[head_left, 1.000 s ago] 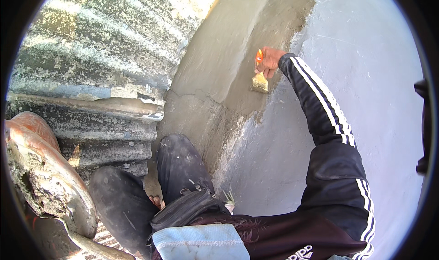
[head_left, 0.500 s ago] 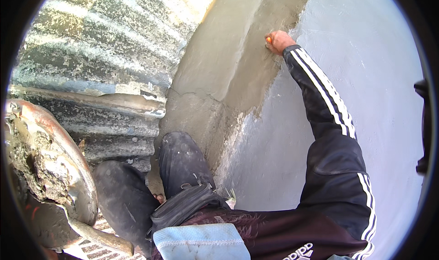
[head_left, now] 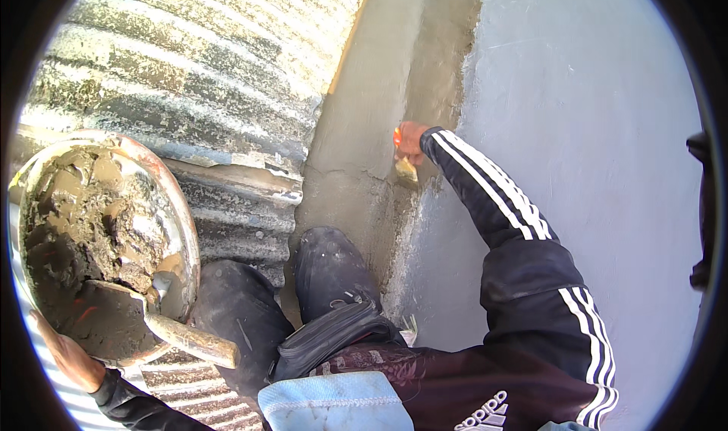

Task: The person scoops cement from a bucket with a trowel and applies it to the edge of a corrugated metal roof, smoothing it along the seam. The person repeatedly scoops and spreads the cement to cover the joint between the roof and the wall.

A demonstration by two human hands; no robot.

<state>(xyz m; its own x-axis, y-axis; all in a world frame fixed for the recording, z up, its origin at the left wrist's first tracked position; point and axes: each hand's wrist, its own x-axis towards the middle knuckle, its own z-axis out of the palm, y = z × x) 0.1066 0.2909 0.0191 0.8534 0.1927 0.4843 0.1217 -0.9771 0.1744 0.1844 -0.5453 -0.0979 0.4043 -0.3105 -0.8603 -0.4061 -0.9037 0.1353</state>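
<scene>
Brush (head_left: 407, 173), count one: orange at the handle end, pale at the bristles, located over the damp mortar strip (head_left: 436, 67) near its ragged edge with the smooth grey surface (head_left: 561, 128). Bristles point down toward our knees; we cannot tell whether they touch the mortar. Hands in view: two. Right hand (head_left: 410, 139) is closed around the brush handle, fingers curled. Left hand (head_left: 72, 359) lies at the lower left outside of the bucket (head_left: 187, 211), fingers reaching up along it; we cannot tell how tightly it grips, as the bucket and the dark rim of the view hide part of it. Buckets: one, holding a lumpy heap of wet grey mortar (head_left: 95, 203). Trowels: one, the blade inside the bucket and the wooden handle of the trowel (head_left: 193, 341) resting out over the rim. Knees: two, in dark, dusty trousers (head_left: 330, 260). Black pouches: one, at the lap (head_left: 326, 341). We also record corrugated sheeting (head_left: 189, 67) left of the strip, weathered and mottled.
</scene>
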